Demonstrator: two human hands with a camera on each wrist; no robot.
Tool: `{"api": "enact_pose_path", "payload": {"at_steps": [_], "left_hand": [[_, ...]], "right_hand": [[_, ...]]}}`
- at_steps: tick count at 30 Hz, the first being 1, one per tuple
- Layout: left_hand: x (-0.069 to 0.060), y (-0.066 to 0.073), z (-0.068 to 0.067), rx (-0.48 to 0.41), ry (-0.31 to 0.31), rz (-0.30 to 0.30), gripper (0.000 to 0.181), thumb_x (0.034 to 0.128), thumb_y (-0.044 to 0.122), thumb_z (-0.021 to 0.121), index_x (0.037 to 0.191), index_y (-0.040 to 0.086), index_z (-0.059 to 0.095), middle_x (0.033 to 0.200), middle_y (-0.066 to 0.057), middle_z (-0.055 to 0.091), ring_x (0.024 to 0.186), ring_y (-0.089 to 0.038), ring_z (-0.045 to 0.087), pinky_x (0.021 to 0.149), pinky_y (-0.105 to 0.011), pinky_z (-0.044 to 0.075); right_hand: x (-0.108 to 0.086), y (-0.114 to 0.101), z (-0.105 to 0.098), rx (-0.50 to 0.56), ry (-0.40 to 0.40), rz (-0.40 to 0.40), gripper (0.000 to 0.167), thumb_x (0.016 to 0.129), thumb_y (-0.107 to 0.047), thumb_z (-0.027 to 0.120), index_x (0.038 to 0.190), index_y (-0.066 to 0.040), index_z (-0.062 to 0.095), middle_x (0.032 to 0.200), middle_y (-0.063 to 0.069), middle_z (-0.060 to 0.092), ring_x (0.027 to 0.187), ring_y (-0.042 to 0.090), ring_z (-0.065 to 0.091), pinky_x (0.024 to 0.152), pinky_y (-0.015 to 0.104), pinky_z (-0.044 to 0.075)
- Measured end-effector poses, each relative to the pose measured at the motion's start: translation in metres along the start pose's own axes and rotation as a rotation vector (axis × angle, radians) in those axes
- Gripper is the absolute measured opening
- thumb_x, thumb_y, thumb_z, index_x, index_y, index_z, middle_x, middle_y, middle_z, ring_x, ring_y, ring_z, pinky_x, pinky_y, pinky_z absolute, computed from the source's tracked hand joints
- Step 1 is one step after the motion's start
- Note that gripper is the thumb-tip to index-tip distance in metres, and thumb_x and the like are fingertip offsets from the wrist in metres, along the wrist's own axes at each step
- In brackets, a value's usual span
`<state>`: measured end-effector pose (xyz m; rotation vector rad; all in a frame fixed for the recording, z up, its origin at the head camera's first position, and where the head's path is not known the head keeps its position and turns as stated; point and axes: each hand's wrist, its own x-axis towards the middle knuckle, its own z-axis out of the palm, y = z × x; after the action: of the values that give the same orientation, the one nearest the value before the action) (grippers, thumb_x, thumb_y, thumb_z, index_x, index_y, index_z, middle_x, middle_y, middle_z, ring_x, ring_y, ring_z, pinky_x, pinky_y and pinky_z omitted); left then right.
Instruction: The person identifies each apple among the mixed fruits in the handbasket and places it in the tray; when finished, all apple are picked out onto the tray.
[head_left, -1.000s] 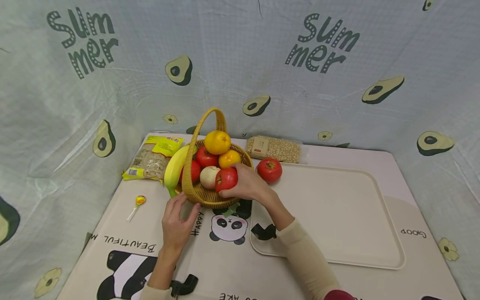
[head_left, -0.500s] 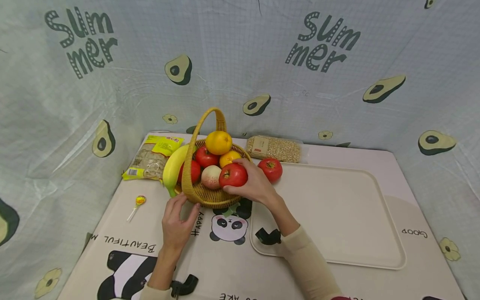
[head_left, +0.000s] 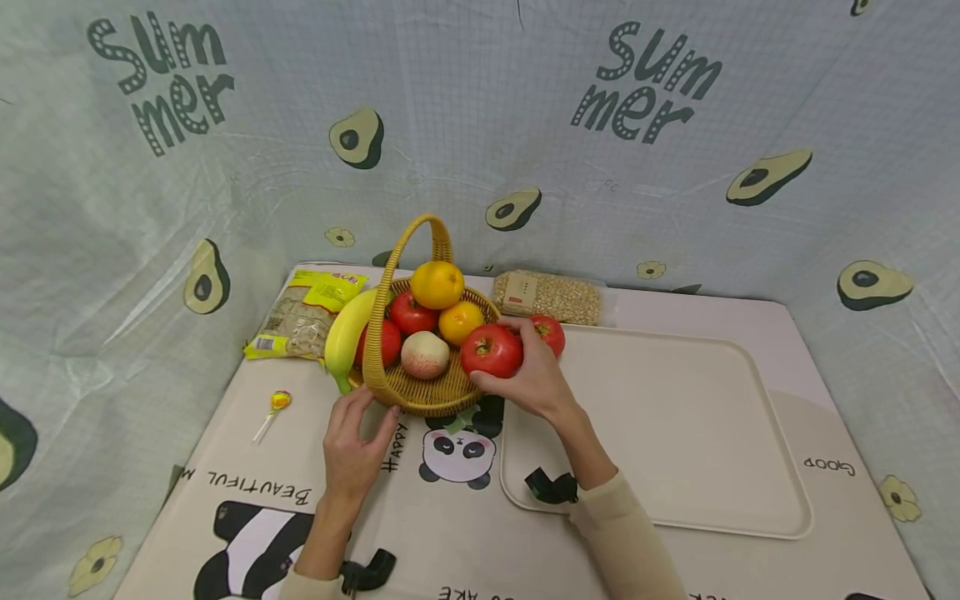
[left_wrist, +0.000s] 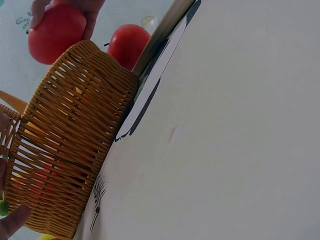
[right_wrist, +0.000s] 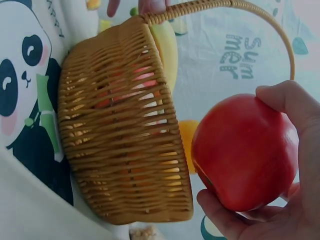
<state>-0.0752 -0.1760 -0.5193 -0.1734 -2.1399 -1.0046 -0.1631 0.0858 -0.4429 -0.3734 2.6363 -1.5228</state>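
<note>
My right hand (head_left: 536,375) grips a red tomato (head_left: 492,351) over the right rim of the wicker basket (head_left: 427,398). In the right wrist view the thumb and fingers curl round the tomato (right_wrist: 245,152), beside the basket (right_wrist: 120,130). My left hand (head_left: 352,450) touches the basket's near side at the foot of its handle, fingers spread and slightly bent. Inside the basket are a peach (head_left: 425,355), two orange fruits (head_left: 437,284), red fruits (head_left: 413,313) and a banana (head_left: 348,337). Another tomato (head_left: 551,333) lies right of the basket, partly hidden by the right hand.
A beige tray (head_left: 660,425) lies to the right. Behind it stretches a bag of grain (head_left: 551,298). A yellow-labelled packet (head_left: 303,317) lies left of the basket, with a lollipop (head_left: 280,402) nearer the front. A patterned curtain (head_left: 450,108) rises behind the table.
My right hand has moved right with the tomato, from inside the basket to its right rim. The peach shows fully now. My left hand has stayed in place.
</note>
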Motion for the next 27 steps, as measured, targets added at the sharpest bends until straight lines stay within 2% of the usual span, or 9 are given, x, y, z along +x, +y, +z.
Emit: {"api": "enact_pose_path", "payload": {"at_steps": [9,13,21,27], "left_hand": [[0.0,0.0,0.0,-0.002,0.002,0.006,0.04,0.0768,0.003,0.08,0.114,-0.002,0.069,0.113,-0.018,0.066,0.11,-0.031,0.061,0.108,-0.006,0.039],[-0.001,0.0,0.0,-0.006,0.002,0.004,0.04,0.0768,0.003,0.08,0.114,-0.002,0.069,0.113,-0.018,0.067,0.11,-0.031,0.061,0.107,-0.005,0.039],[-0.001,0.001,0.0,0.002,0.005,0.007,0.039,0.0774,0.005,0.079,0.114,-0.003,0.068,0.113,-0.019,0.066,0.11,-0.032,0.061,0.108,-0.006,0.038],[-0.001,0.001,0.0,-0.005,0.005,0.003,0.039,0.0772,0.004,0.079,0.114,-0.003,0.069,0.113,-0.018,0.066,0.11,-0.031,0.061,0.108,-0.006,0.038]], "right_hand": [[-0.005,0.009,-0.014,0.028,0.096,-0.108,0.079,0.076,-0.034,0.083,0.143,-0.018,0.045,0.137,0.006,0.055,0.122,0.028,0.056,0.099,0.051,0.056],[-0.006,0.013,-0.025,0.03,0.136,-0.114,0.078,0.077,-0.033,0.082,0.144,-0.018,0.045,0.139,0.006,0.054,0.124,0.028,0.054,0.098,0.051,0.057],[-0.007,0.024,-0.049,0.019,0.217,-0.011,0.082,0.077,-0.034,0.083,0.146,-0.016,0.043,0.144,0.008,0.05,0.13,0.03,0.05,0.099,0.055,0.056],[-0.006,0.036,-0.063,0.032,0.264,0.063,0.082,0.078,-0.035,0.083,0.146,-0.016,0.041,0.142,0.01,0.051,0.129,0.03,0.051,0.1,0.055,0.055]]}}
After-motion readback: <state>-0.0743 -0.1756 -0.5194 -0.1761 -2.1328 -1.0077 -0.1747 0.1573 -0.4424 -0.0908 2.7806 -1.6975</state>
